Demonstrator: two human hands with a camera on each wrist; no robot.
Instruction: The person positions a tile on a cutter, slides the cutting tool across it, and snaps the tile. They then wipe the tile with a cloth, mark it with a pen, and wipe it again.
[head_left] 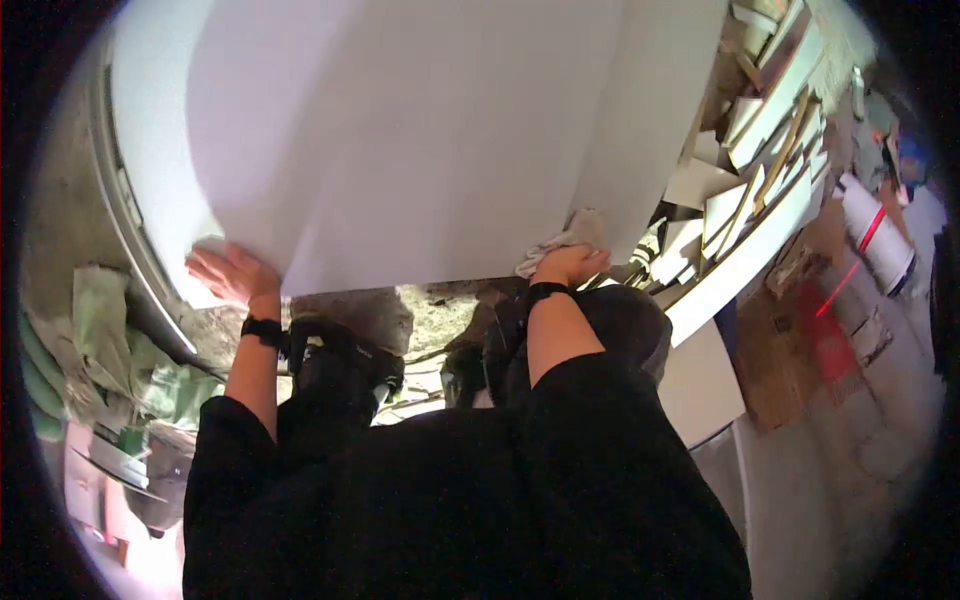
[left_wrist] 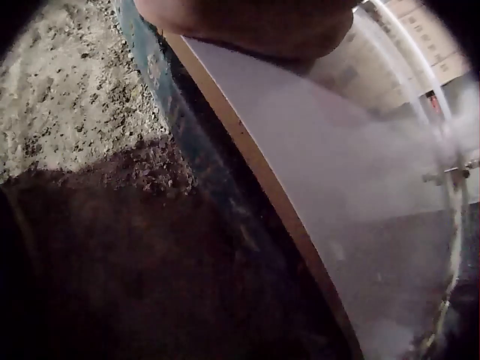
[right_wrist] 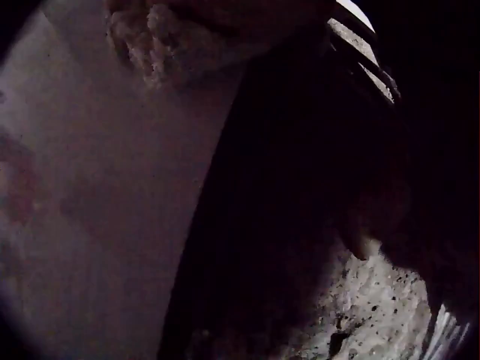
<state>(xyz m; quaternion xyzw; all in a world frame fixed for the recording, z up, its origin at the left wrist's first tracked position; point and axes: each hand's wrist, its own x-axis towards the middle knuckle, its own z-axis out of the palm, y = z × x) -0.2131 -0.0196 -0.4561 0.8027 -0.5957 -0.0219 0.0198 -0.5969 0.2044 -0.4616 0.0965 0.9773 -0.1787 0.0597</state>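
A large white panel (head_left: 400, 150) fills the upper middle of the head view. My left hand (head_left: 235, 275) lies with spread fingers on its near left corner. At the near right part of the panel, my right hand (head_left: 572, 264) has its fingers curled on a crumpled pale cloth (head_left: 588, 228). The left wrist view shows the panel's brown edge (left_wrist: 259, 161) beside a worn blue-green bar (left_wrist: 180, 97), with part of the left hand (left_wrist: 247, 22) above. In the dark right wrist view, the cloth (right_wrist: 154, 45) rests on the panel (right_wrist: 105, 187) under the right hand.
Stacked white and brown offcuts (head_left: 770, 190) stand along the right side. Green sacks (head_left: 120, 340) lie at the left, near a metal rail (head_left: 135, 235). Rough ground (head_left: 440, 320) shows between my legs. Farther right are a brown board (head_left: 780, 370) and a white roll (head_left: 880, 235).
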